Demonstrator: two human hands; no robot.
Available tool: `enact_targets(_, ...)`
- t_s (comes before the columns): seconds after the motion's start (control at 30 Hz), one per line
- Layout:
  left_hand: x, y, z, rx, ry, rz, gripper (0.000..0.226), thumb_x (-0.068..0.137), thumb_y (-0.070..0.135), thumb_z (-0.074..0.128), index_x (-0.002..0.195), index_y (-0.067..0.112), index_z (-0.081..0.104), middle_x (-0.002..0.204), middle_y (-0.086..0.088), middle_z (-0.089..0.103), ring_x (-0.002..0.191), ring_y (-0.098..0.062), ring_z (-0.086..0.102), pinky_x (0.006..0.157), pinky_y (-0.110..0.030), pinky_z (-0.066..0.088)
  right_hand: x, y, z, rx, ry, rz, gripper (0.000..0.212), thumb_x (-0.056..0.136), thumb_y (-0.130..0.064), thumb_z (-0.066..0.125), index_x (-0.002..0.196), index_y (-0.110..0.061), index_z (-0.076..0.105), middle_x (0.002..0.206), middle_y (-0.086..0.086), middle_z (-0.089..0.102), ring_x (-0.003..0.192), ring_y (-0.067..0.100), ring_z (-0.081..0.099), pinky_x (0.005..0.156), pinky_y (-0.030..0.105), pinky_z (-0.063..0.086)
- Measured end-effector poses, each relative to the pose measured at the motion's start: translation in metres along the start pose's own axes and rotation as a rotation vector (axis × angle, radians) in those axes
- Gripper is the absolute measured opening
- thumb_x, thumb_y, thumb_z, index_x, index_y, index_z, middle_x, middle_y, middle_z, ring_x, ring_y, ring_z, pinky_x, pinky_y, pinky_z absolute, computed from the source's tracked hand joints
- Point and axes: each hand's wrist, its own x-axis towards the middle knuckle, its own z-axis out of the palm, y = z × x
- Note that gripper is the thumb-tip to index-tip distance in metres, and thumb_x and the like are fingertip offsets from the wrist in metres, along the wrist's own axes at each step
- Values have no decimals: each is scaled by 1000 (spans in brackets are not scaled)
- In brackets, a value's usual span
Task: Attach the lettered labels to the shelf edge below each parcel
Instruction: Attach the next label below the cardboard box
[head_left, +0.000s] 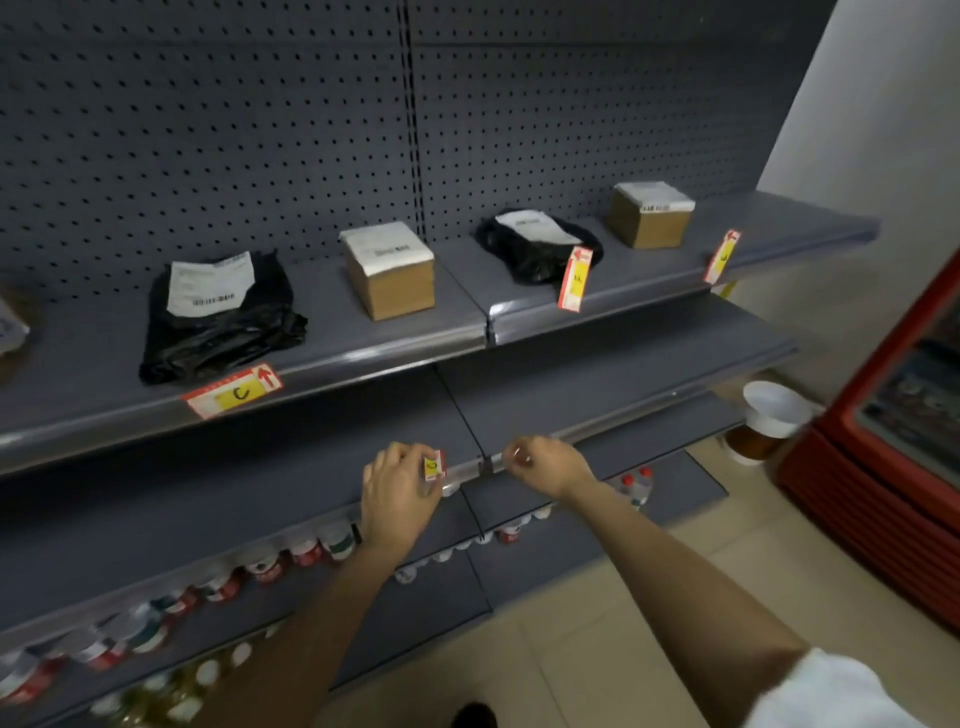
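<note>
Left hand (400, 493) pinches small label (434, 466) at front edge of lower shelf (208, 499); right hand (545, 465) curled, fingertips pinched, on what cannot tell. Upper shelf (363, 358) carries parcels; labels already on its edge below black bag (223, 317), second bag (535, 247), right box (649, 213). Middle box (389, 270) has none below. Likely next: lift label to edge under middle box, centre it, arrow up, press flat along rail
</note>
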Motion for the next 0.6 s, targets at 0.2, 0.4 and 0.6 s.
enact_targets(0.2, 13, -39, 32, -17, -55, -67, 27, 76, 23, 70, 102, 23, 61, 105, -5, 58, 102, -26, 51, 85, -36, 35, 42, -6, 71, 122, -75, 124, 24, 89, -32, 46, 95, -18, 64, 107, 13, 68, 102, 32, 61, 83, 36, 50)
enact_targets(0.4, 32, -80, 74, -44, -14, -107, 26, 74, 20, 71, 98, 20, 62, 98, -6, 59, 94, -26, 53, 80, -38, 39, 97, -7, 120, 129, -59, 147, 36, 87, -51, 51, 98, -19, 64, 98, 10, 70, 89, 31, 65, 73, 36, 55)
enact_targets(0.6, 43, -95, 88, -44, -3, -121, 28, 71, 17, 70, 97, 20, 61, 97, -7, 58, 94, -26, 53, 83, -41, 42, 127, -14, 148, 130, -73, 170, 42, 81, -59, 57, 98, -22, 67, 97, 6, 71, 94, 26, 65, 70, 29, 44)
